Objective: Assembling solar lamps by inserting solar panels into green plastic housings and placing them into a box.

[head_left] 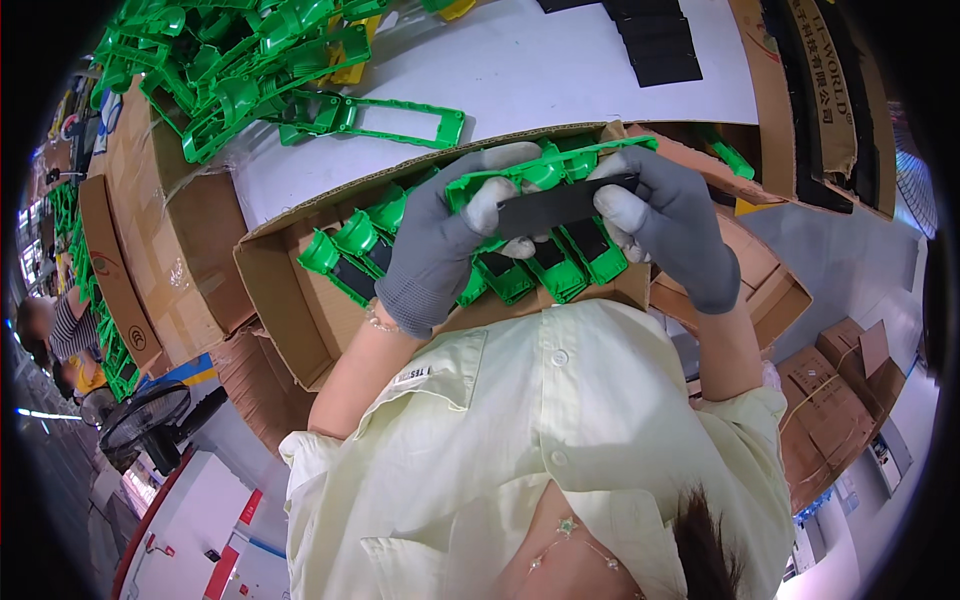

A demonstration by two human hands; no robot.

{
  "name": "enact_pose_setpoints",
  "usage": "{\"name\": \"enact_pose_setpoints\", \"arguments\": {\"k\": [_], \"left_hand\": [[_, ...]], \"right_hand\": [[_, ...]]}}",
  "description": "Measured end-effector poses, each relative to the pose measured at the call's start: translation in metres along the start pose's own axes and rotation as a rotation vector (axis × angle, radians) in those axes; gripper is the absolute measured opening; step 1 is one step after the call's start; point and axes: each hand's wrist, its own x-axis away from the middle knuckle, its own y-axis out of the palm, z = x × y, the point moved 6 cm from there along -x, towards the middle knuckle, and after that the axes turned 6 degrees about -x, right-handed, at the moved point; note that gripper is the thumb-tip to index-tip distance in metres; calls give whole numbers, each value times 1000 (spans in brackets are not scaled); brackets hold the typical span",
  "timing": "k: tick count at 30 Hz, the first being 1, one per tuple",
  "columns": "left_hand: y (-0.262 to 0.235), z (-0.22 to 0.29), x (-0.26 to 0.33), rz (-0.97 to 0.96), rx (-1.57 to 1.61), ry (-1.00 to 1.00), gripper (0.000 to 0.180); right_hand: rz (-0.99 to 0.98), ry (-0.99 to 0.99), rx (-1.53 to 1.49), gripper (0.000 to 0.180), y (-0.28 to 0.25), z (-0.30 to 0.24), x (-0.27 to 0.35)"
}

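While grey floor [868, 262] shows beyond your white table [560, 75], the open carton [275, 290] before you holds several apparently finished black-panelled units [548, 255]; a heap of loose green frames [238, 98] seems left. Above the carton, your left hand [435, 240] and right hand [685, 235] grip one green frame [545, 173], thumbs [487, 206] against a black panel [552, 208].

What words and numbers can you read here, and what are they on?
I don't copy out writing, but here's where it is:
Tall brown carton: dark characters and letters, readable.
Pale shirt pocket: small dark lettering.
Brown cardboard panel: round dark mark, red mark.
Red patch: pale lettering, too small.
Held black piece: none I can see.
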Motion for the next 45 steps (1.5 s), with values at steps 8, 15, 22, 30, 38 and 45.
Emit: {"name": "enact_pose_setpoints", "arguments": {"k": [8, 15, 22, 30, 38, 45], "left_hand": [[1, 3, 4, 159, -136, 6, 43], [-13, 3, 6, 172, 80, 41, 33], [-12, -2, 8, 157, 117, -71, 38], [-12, -6, 10, 172, 113, -105, 34], [-5, -9, 5, 247, 28, -136, 31], [-13, -5, 12, 246, -39, -92, 27]], "right_hand": [[40, 2, -24, 12, -6, 6, 4], [177, -158, 26, 10, -19, -13, 11], [96, -398, 430, 12, -12, -35, -1], [128, -327, 574, 13, -5, -37, -2], [127, -444, 569, 18, -4, -24, -8], [577, -531, 790, 38, -19, -49, 11]]}}
